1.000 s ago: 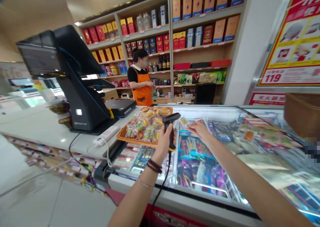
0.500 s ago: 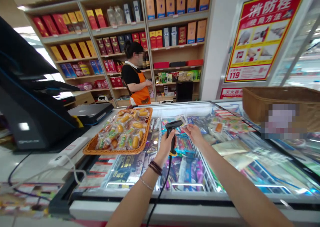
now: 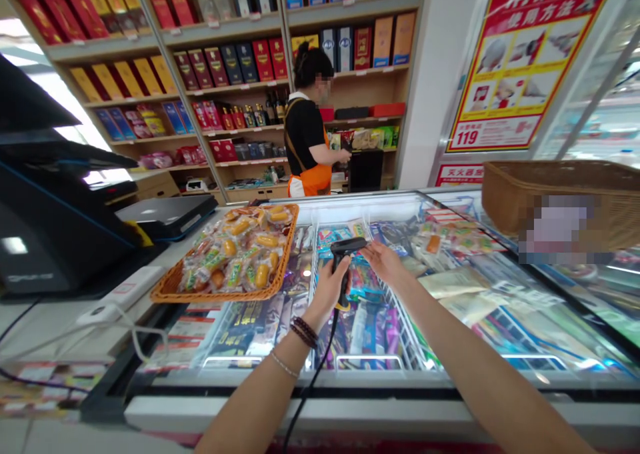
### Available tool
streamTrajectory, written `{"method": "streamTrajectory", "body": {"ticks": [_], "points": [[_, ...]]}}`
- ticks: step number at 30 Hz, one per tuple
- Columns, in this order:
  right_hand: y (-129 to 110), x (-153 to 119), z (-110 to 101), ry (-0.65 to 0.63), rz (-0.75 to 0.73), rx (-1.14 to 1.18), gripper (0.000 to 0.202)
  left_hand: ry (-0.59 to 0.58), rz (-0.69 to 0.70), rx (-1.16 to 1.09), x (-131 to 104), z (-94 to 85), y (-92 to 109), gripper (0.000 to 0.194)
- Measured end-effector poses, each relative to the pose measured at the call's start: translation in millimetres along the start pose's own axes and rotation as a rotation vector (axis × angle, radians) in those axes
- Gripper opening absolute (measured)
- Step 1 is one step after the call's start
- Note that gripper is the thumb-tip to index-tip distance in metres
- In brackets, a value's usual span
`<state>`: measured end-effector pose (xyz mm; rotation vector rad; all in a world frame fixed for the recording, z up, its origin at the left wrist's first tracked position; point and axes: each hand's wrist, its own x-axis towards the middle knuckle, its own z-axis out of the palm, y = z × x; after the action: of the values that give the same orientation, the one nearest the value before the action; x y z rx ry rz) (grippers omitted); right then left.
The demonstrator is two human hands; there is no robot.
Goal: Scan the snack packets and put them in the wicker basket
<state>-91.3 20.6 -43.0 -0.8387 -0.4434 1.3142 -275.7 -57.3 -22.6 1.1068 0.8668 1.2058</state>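
Shop interior, tall shelving (image 3: 230, 26) of boxed goods along the back. Glass-topped freezer (image 3: 380, 411) spans the foreground, colourful packs (image 3: 367, 331) showing through the glass. Co-worker (image 3: 307, 134) in orange apron stands behind it, side-on. Red-and-yellow poster (image 3: 525, 67) at right. Black checkout machine (image 3: 55, 227) at left, flat scale (image 3: 170, 215) beside it. Brown basket (image 3: 505, 197) at right, orange wicker tray (image 3: 291, 247) at left over freezer edge, piled with wrapped snacks (image 3: 235, 251).

Left hand (image 3: 327, 287) is wrapped round the handle of a black handheld scanner (image 3: 349, 245): grip closed on it, scanner head sticking out above the fist, pointing right, over the freezer's middle. Right hand (image 3: 387, 264) is at the scanner's front end, fingertips bunched; cannot tell if they touch it or pinch anything. Black cord (image 3: 313, 381) runs down from the handle. Dark bead bracelet (image 3: 304, 332) on left wrist.
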Motion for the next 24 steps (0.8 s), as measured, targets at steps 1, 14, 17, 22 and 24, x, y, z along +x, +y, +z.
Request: {"method": "streamTrajectory", "body": {"ticks": [1,14,17,22,24], "points": [[-0.3,-0.4,0.5,-0.001,-0.002,0.005,0.029,-0.008,0.002,0.010,-0.6,-0.2,1.4,0.068],[-0.7,-3.7,1.8,0.039,-0.028,-0.055,0.032,0.002,0.009,0.019,-2.2,-0.1,4.7,0.066],[-3.5,-1.3,0.8,0.086,-0.006,-0.040,0.027,-0.016,0.011,0.007,-2.5,0.0,9.6,0.071],[-43.1,11.3,-22.0,0.176,-0.008,-0.045,0.020,-0.004,-0.012,-0.036,2.4,0.1,17.2,0.079],[-72.2,19.2,-40.9,0.178,-0.092,-0.046,0.020,0.004,-0.011,-0.040,6.6,1.9,19.3,0.080]]}}
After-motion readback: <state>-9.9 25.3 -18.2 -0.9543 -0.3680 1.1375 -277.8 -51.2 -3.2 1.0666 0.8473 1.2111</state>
